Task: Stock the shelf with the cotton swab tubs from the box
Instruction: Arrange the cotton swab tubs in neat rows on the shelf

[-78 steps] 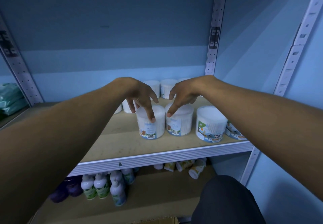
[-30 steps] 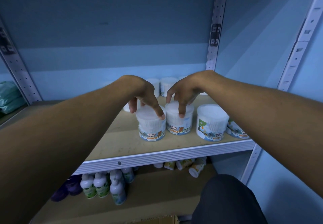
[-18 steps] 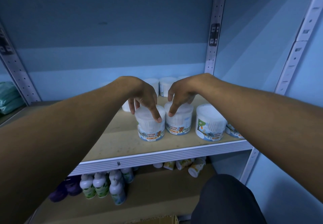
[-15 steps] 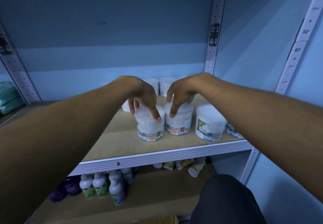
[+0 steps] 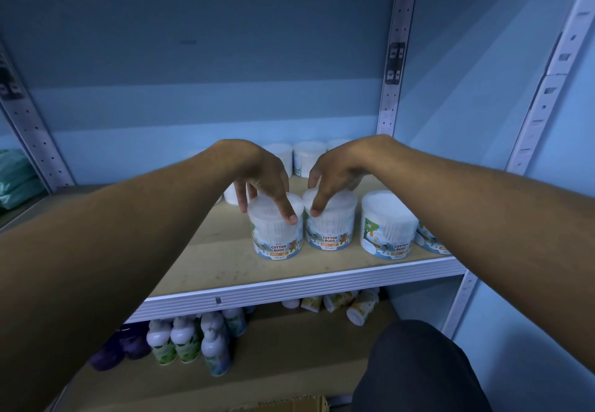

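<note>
Cotton swab tubs, round clear plastic with white lids and "COTTON BUDS" labels: two in hand at the front of the pale wooden shelf board (image 5: 206, 260), standing upright, side by side and close to touching

Left tub (image 5: 277, 229): held from above by the left hand (image 5: 262, 176), fingers spread and curled over the lid rim, one fingertip down the near side

Right tub (image 5: 330, 221): held the same way by the right hand (image 5: 335, 171), fingers curled round the lid, index tip on the near edge

Neighbouring stock: a third tub of the same kind (image 5: 388, 229) just to the right, a fourth partly hidden behind the right forearm; more white-lidded tubs (image 5: 309, 159) at the back of the shelf

Other items: small white-capped bottles (image 5: 186, 341) and tipped-over printed tubs (image 5: 354, 305) on the lower shelf; edge of a brown cardboard box (image 5: 289, 405) at the bottom of the view

Handling note, as judgement: both labels already face forward, so the step looks like final squaring. Turn by the lids only, keep the bases flat on the board, line both fronts with the third tub, and lift the fingers straight up so neither tub gets dragged or nudged toward the shelf lip
</note>
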`<state>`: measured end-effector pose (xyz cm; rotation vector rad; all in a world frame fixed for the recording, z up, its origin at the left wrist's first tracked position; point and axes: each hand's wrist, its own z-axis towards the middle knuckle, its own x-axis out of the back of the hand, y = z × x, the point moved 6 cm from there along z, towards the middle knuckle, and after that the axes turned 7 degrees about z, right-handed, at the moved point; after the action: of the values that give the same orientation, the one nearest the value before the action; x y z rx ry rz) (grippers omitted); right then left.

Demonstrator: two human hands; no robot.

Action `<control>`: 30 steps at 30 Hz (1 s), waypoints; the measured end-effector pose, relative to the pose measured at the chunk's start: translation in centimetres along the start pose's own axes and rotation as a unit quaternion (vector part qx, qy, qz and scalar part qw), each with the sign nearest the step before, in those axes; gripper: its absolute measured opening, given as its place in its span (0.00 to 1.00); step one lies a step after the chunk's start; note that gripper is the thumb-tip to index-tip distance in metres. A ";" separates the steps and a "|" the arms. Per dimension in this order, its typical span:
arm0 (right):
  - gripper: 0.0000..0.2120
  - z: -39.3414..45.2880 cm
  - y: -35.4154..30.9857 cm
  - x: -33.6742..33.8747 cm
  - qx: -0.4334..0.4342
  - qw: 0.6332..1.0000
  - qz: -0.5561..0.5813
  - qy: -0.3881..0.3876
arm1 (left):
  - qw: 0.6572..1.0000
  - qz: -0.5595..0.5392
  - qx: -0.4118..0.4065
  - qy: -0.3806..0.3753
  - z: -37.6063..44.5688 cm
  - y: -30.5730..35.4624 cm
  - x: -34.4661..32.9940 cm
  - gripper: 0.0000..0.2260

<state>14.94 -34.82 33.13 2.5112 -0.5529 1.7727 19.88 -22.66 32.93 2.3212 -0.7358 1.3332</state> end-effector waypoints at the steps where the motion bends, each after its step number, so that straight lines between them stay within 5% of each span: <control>1: 0.39 0.1 0.0 0.0 0.000 1.000 0.001 -0.001 | 1.000 0.000 0.000 -0.002 0.0 0.0 0.0 0.35; 30: 0.34 -3.2 -0.3 -0.8 0.043 0.999 -0.019 -0.007 | 1.000 -0.001 -0.015 0.012 -2.6 0.6 -1.3 0.30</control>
<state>11.87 -33.58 33.59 2.5725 -0.4357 1.8060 17.23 -21.42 33.11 2.2792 -0.7400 1.3376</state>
